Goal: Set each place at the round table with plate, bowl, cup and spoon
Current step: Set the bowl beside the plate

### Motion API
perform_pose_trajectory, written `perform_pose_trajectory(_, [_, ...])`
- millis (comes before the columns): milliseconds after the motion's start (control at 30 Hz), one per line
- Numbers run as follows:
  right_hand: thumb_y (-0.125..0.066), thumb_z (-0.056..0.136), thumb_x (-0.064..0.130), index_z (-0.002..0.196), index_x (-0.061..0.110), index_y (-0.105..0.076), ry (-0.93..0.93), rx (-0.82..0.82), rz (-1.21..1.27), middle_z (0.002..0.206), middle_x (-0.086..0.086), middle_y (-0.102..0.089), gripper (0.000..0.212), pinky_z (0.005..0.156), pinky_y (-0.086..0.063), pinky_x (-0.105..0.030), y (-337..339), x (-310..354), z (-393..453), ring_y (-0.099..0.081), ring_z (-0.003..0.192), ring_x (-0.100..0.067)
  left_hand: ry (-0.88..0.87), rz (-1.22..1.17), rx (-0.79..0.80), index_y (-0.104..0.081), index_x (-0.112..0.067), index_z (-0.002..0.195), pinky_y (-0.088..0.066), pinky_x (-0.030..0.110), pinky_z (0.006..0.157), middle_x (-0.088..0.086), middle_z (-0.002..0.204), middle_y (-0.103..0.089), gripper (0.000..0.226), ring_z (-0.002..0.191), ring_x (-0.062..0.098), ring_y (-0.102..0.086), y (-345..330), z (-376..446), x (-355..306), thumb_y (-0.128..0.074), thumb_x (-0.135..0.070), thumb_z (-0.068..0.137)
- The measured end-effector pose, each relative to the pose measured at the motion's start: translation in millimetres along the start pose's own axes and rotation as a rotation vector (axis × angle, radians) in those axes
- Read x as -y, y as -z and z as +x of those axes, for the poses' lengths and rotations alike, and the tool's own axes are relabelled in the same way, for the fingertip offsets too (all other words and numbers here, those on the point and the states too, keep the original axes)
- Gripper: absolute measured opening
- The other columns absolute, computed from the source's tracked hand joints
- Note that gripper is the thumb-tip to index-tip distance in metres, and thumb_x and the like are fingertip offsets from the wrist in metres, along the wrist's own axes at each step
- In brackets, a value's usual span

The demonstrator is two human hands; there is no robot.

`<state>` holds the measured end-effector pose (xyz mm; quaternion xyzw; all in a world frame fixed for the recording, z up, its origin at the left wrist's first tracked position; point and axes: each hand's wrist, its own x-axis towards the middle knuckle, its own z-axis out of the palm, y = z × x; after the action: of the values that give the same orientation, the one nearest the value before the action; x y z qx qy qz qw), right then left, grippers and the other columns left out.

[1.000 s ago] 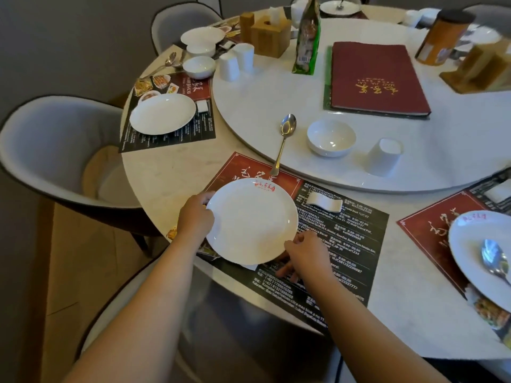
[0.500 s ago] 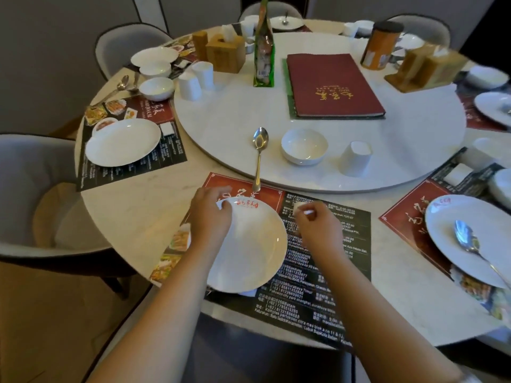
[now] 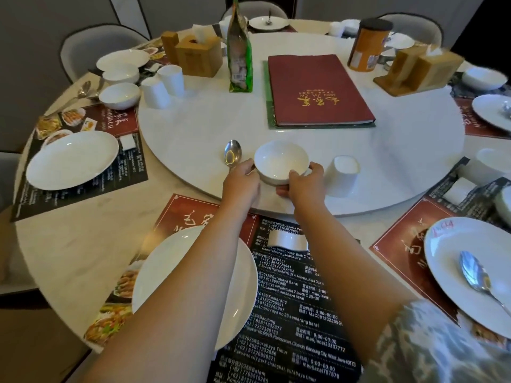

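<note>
— Two hands at frame centre: what do they hold?
— Left hand and right hand both grip the white bowl, fingers curled on its opposite sides, on the turntable.
— And the rest?
— Just left of the bowl lies the spoon; right of it stands the cup. Lower centre, the plate sits on a placemat on the tabletop.

Both arms outstretched, left grip and right grip curled.

white bowl, dark red menu
</note>
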<state>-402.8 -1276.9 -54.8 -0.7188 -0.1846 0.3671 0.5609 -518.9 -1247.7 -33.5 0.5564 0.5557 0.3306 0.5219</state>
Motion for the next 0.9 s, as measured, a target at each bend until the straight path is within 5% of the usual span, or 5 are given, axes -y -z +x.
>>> perform_pose_trajectory(167, [-0.049, 0.09, 0.009, 0.14, 0.017, -0.037, 0.022, -0.037, -0.066, 0.125, -0.006, -0.054, 0.052, 0.081, -0.057, -0.04, 17, 3, -24, -0.061, 0.101, -0.027, 0.014, -0.101, -0.047, -0.065, -0.035, 0.103, -0.052, 0.044, 0.095, -0.008, 0.106, -0.067, 0.03, 0.103, 0.019, -0.066, 8, -9, 11, -0.057, -0.024, 0.077])
perform_pose_trajectory(300, [-0.046, 0.091, 0.009, 0.138, 0.022, -0.042, 0.044, -0.031, -0.08, 0.116, -0.007, -0.06, 0.048, 0.071, -0.056, -0.029, 42, -4, -71, -0.061, 0.097, -0.024, -0.036, -0.063, -0.092, -0.061, -0.027, 0.119, -0.054, 0.039, 0.092, -0.008, 0.102, -0.061, 0.028, 0.096, 0.014, -0.064, 15, -42, 15, -0.051, -0.017, 0.095])
perform_pose_trajectory(533, [-0.044, 0.091, 0.01, 0.135, 0.027, -0.05, 0.079, -0.066, -0.23, 0.116, -0.005, -0.058, 0.047, 0.083, -0.057, -0.047, 85, -50, -145, -0.059, 0.104, -0.027, -0.194, 0.175, -0.062, -0.067, -0.016, 0.123, -0.036, -0.007, 0.075, -0.008, 0.113, -0.068, 0.031, 0.099, 0.0, -0.058, 19, -127, 33, -0.057, -0.01, 0.094])
perform_pose_trajectory(767, [-0.046, 0.093, 0.009, 0.127, 0.024, -0.054, 0.031, -0.062, -0.333, 0.11, 0.001, -0.06, 0.039, 0.061, -0.042, -0.023, 119, -77, -184, -0.056, 0.097, -0.019, -0.158, 0.346, 0.026, -0.061, -0.028, 0.129, -0.04, 0.005, 0.065, -0.011, 0.106, -0.064, 0.043, 0.081, -0.005, -0.057, 26, -184, 55, -0.06, -0.013, 0.089])
perform_pose_trajectory(900, [-0.047, 0.093, 0.011, 0.125, 0.023, -0.056, 0.021, -0.045, -0.377, 0.101, 0.003, -0.059, 0.034, 0.065, -0.041, -0.028, 130, -81, -191, -0.056, 0.091, -0.017, -0.19, 0.418, 0.065, -0.062, -0.027, 0.129, -0.042, 0.01, 0.076, -0.006, 0.106, -0.062, 0.044, 0.088, 0.005, -0.06, 27, -204, 63, -0.06, -0.013, 0.087])
